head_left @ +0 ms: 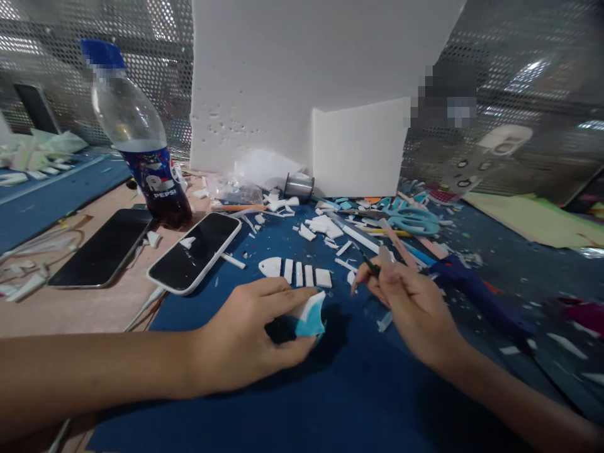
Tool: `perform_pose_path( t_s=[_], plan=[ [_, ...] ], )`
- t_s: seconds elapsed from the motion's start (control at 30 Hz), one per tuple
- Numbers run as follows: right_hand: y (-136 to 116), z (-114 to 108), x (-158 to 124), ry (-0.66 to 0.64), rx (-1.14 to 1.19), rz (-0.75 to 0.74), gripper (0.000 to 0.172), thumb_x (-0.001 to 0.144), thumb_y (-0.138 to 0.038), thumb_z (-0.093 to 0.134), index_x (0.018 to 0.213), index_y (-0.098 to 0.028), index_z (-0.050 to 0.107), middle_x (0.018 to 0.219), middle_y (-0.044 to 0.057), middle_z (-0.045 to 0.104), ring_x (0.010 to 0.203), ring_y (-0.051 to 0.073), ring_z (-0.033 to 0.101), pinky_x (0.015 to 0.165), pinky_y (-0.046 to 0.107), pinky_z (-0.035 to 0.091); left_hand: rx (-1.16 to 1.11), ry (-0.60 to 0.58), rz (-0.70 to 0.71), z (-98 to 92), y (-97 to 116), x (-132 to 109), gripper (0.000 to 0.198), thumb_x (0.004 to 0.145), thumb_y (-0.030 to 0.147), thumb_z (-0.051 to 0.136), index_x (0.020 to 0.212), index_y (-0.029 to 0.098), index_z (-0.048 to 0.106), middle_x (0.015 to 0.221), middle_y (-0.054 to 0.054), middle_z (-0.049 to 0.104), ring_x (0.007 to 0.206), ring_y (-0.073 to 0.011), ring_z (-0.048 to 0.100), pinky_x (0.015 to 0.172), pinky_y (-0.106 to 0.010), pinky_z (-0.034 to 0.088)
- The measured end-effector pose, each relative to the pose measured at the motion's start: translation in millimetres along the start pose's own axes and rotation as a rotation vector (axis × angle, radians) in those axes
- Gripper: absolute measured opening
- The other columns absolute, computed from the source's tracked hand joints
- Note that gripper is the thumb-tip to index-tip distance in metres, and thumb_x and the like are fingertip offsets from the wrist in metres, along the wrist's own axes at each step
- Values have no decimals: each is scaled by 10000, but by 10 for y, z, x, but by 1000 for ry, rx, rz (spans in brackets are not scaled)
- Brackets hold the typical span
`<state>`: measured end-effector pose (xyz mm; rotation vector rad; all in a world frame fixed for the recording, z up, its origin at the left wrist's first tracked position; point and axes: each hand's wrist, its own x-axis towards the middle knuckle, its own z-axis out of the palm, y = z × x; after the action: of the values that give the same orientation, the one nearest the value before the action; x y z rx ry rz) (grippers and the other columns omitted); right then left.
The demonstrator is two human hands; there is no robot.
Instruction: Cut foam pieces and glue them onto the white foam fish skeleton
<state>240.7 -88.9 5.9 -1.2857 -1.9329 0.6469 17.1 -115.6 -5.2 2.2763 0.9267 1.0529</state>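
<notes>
My left hand (252,336) is closed on a small blue and white foam piece (309,316), pinched between thumb and fingers just above the dark blue mat (330,390). My right hand (406,302) grips a thin dark craft knife (370,265), its tip pointing left toward the foam. A short way beyond my fingers, a row of small white foam cut-outs (297,272) lies on the mat.
Two phones (195,251) (104,246) lie at the left beside a Pepsi bottle (141,145). White foam boards (302,82) stand at the back. Teal scissors (410,217), pencils, foam scraps and a dark blue tool (472,283) lie at the right.
</notes>
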Motion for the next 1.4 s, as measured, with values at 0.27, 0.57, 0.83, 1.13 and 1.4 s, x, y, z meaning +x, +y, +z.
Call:
perform_pose_path(
  t_s=[0.27, 0.57, 0.83, 1.13, 1.4],
  plan=[
    [-167, -6, -87, -280, 214, 49, 259, 850, -431, 474, 887, -195, 575, 588, -35, 412, 473, 84, 371, 408, 197, 316, 81, -65, -36, -6, 20, 4, 383, 766, 224, 575, 1130, 106, 581, 820, -70, 610, 718, -142, 585, 657, -258, 515],
    [-180, 24, -99, -283, 399, 116, 243, 889, -403, 436, 886, -191, 554, 556, -59, 358, 439, 68, 336, 398, 186, 326, 111, -84, -20, 7, -51, -48, 304, 828, 261, 552, 1096, 119, 539, 971, -99, 644, 874, -185, 603, 758, -308, 512],
    [-111, -16, -155, -399, 263, -12, 329, 948, -385, 296, 807, -182, 513, 594, -21, 513, 487, 82, 513, 470, 202, 420, -52, -75, -154, -73, -27, -46, 353, 820, 315, 572, 1126, 147, 522, 942, -47, 675, 814, -142, 631, 715, -218, 503],
    [-58, -28, -135, -433, -109, -92, 330, 954, -368, 265, 737, -202, 450, 455, -74, 369, 370, 68, 367, 370, 198, 266, -123, -19, -118, -68, -60, -51, 358, 800, 308, 605, 1114, 154, 528, 869, -14, 663, 740, -107, 609, 686, -174, 482],
    [-36, -26, -99, -435, -130, -99, 309, 948, -353, 281, 706, -209, 409, 495, -72, 326, 389, 74, 299, 380, 211, 226, -100, -59, -82, -87, -62, -63, 376, 830, 340, 558, 1134, 125, 507, 935, -50, 661, 802, -120, 619, 700, -168, 474]
  ],
)
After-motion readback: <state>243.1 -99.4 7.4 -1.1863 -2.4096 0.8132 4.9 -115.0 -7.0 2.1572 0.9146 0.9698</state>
